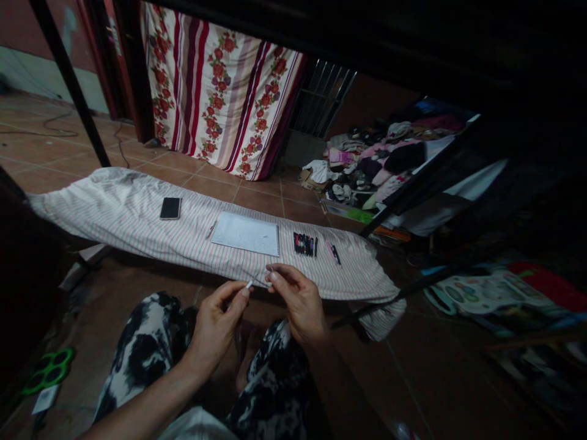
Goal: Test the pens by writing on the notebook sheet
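Both hands meet above my lap, in front of a low board covered in striped cloth (137,214). My left hand (217,321) pinches one end of a small thin pen-like piece (251,283). My right hand (298,299) pinches its other end, fingers curled. The piece is too small and dim to name surely. On the cloth lie a spiral notebook (246,233), a pen (211,230) beside it, a row of several dark pens (305,244), two loose pens (334,252) and a black phone (170,208).
A floral striped curtain (220,85) hangs at the back. A heap of clothes (371,162) lies at the right on the tiled floor (68,146). A green object (48,370) sits at lower left. Dark metal bars (68,76) cross the view. My patterned trousers (147,348) fill the foreground.
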A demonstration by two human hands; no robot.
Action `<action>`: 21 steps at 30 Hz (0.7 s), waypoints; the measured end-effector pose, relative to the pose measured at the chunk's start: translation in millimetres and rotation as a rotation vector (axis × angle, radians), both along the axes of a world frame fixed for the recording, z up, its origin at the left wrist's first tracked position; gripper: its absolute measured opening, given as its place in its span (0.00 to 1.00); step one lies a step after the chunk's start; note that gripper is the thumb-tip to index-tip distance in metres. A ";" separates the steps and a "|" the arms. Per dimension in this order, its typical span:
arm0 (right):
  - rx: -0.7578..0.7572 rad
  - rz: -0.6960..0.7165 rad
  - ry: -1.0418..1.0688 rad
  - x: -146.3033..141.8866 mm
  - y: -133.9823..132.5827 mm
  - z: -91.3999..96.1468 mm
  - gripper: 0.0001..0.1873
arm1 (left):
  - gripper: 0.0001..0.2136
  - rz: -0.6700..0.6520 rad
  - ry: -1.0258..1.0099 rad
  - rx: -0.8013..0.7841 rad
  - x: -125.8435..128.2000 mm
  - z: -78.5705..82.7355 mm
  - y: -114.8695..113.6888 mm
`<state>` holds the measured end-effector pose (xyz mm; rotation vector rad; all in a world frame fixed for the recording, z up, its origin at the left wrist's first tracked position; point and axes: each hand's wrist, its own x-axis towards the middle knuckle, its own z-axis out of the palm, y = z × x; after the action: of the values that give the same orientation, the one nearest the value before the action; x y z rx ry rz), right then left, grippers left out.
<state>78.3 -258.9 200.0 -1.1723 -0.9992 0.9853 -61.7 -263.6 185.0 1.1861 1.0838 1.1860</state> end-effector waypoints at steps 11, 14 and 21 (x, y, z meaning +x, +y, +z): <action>-0.021 0.045 -0.062 7.6 -2.5 0.0 0.10 | 0.12 -0.017 0.023 0.012 -0.6 -2.3 1.7; -0.034 0.065 -0.093 9.9 -3.0 1.4 0.10 | 0.11 -0.037 0.046 0.054 -1.4 -4.5 2.8; 0.002 0.087 -0.230 17.3 -6.4 6.5 0.08 | 0.08 -0.077 0.184 0.265 -3.9 -6.1 3.7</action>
<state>95.6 -265.4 206.6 -1.2691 -1.2415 0.9311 -65.7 -259.8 178.9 1.5532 1.0273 1.2040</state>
